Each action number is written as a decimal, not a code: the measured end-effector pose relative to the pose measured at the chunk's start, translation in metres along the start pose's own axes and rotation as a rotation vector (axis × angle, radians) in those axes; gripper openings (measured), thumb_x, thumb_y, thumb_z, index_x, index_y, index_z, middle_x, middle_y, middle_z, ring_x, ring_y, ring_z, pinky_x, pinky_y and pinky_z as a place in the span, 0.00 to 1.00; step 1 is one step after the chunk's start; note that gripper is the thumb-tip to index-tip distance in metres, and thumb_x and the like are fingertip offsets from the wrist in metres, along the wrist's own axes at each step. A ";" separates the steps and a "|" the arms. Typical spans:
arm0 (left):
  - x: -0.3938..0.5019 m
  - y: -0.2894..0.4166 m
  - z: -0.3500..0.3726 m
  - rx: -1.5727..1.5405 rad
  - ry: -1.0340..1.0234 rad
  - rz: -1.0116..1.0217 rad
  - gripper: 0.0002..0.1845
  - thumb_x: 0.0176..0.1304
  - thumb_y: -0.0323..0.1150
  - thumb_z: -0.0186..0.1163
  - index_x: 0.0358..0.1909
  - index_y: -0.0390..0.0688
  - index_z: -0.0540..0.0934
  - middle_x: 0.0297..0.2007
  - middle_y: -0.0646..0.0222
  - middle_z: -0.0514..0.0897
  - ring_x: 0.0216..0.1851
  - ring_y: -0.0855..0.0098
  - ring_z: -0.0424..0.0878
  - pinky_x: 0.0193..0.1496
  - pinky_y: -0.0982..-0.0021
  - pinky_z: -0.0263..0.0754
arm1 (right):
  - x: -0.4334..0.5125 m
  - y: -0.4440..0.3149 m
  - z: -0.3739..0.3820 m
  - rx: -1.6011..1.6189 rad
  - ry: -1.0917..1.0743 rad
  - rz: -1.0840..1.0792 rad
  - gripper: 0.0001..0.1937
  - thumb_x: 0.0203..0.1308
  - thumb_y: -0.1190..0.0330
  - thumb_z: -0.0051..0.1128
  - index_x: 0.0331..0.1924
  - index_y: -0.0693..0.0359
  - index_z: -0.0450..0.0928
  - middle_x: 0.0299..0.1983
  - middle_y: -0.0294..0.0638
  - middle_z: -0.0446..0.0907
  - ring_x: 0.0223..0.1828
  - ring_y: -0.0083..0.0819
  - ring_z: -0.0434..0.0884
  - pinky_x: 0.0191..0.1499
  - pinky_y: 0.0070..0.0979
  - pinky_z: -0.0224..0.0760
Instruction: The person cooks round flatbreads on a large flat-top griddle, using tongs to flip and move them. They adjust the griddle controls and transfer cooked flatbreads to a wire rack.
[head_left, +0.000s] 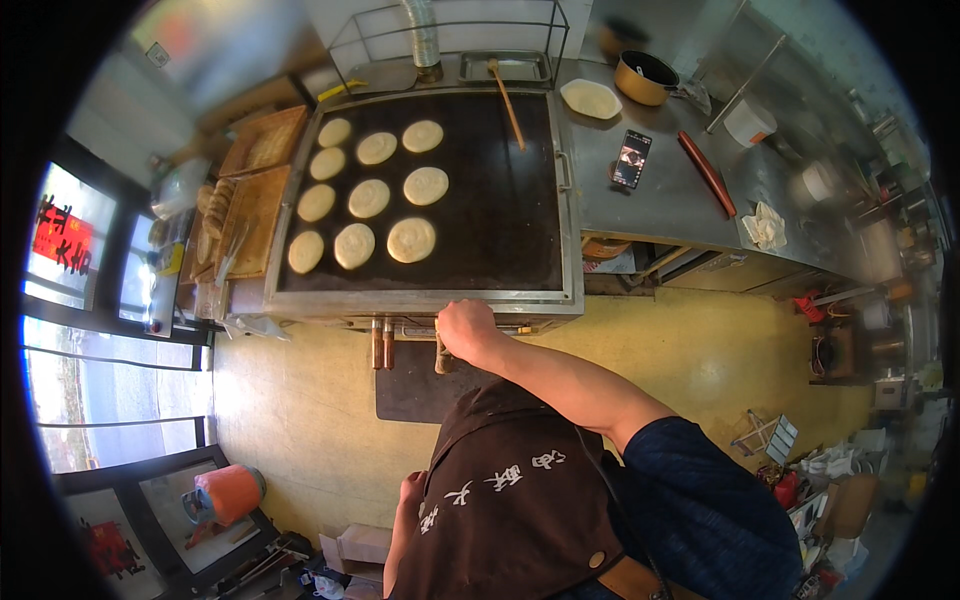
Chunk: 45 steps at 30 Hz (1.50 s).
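My right hand (466, 328) is closed at the front edge of the griddle, around the top of a worn brown handle (444, 358) that points down. Two slim wooden handles (382, 345) hang just left of it. My left hand (412, 487) is low beside the brown apron (517, 495), partly covered by it, and its fingers cannot be made out. Ahead of me, the flat dark griddle (495, 217) carries several round pale dough cakes (369, 199) in three columns on its left half. A wooden-handled brush (510, 112) rests over the back right.
On the steel counter (600, 202) at right are a phone (631, 159), a dark red rolling pin (706, 174), a gold pot (646, 77), a white dish (591, 99) and a crumpled cloth (765, 226). Wooden trays (256, 225) stand left. A gas cylinder (229, 495) is behind left.
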<state>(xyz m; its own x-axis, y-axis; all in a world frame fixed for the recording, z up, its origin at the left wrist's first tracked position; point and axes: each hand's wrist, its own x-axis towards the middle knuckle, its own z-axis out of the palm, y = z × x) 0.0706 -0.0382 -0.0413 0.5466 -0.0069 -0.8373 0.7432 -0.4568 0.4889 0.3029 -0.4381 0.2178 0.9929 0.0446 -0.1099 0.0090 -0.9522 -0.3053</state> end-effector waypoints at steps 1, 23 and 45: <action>-0.001 0.001 0.000 0.008 0.004 0.006 0.20 0.68 0.43 0.60 0.48 0.35 0.85 0.36 0.65 0.88 0.34 0.74 0.84 0.37 0.70 0.77 | 0.000 0.000 0.000 -0.001 0.003 0.000 0.08 0.55 0.70 0.57 0.25 0.60 0.86 0.25 0.47 0.85 0.31 0.44 0.87 0.35 0.39 0.82; -0.016 0.024 0.003 0.040 0.014 0.022 0.21 0.67 0.44 0.60 0.47 0.34 0.85 0.35 0.64 0.88 0.34 0.74 0.83 0.38 0.70 0.77 | 0.001 -0.001 -0.002 -0.010 -0.020 0.009 0.06 0.51 0.71 0.59 0.26 0.60 0.87 0.27 0.47 0.86 0.34 0.44 0.88 0.36 0.38 0.82; -0.007 0.006 0.002 0.049 0.028 -0.006 0.19 0.67 0.43 0.61 0.47 0.36 0.85 0.36 0.64 0.89 0.36 0.73 0.84 0.39 0.70 0.78 | -0.004 0.000 -0.007 0.046 -0.041 0.069 0.09 0.57 0.70 0.55 0.28 0.62 0.86 0.28 0.49 0.86 0.35 0.45 0.88 0.38 0.40 0.82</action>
<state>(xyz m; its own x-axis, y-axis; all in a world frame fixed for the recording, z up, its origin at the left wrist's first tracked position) 0.0702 -0.0429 -0.0332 0.5533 0.0200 -0.8327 0.7269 -0.4998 0.4710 0.3001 -0.4401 0.2250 0.9854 -0.0074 -0.1702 -0.0655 -0.9386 -0.3386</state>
